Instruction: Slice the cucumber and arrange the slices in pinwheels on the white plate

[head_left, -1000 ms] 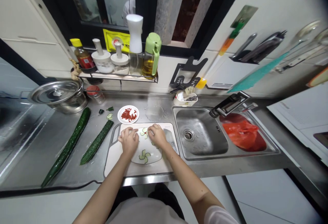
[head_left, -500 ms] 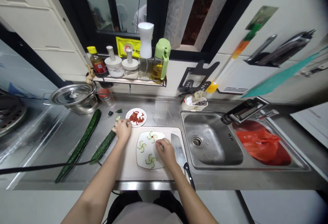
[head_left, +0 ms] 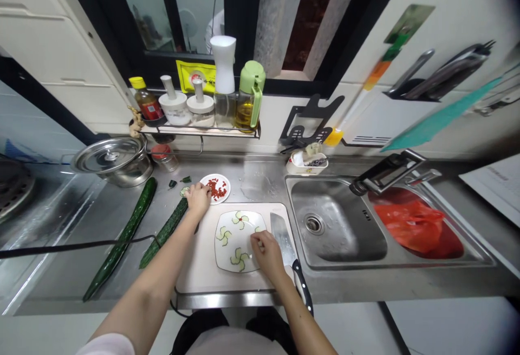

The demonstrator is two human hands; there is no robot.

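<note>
My left hand (head_left: 199, 199) is at the left rim of a small white dish (head_left: 227, 194) of small red dried berries (head_left: 218, 188). Its fingers are bent together at the berries, and what they hold, if anything, is too small to make out. Over the right side of a white square plate (head_left: 227, 217) is my right hand (head_left: 266, 251), fingers curled in; their contents are hidden. Thin cucumber slices (head_left: 239, 259) lie on the plate in pinwheel shapes, the top one with a red centre. The right one is partly covered by my hand. The plate rests on a pale cutting board (head_left: 195, 276).
A knife (head_left: 283, 236) lies along the board's right edge, its black handle over the counter's front. A whole cucumber (head_left: 125, 233) and a cut cucumber (head_left: 164, 233) lie left. The sink (head_left: 337, 225) is right, a lidded pot (head_left: 114, 160) at back left. A black cable (head_left: 73, 249) crosses the left.
My left hand has shifted slightly right and up, to the dish of berries. My right hand has moved a little down and right over the plate. The view has shifted slightly.
</note>
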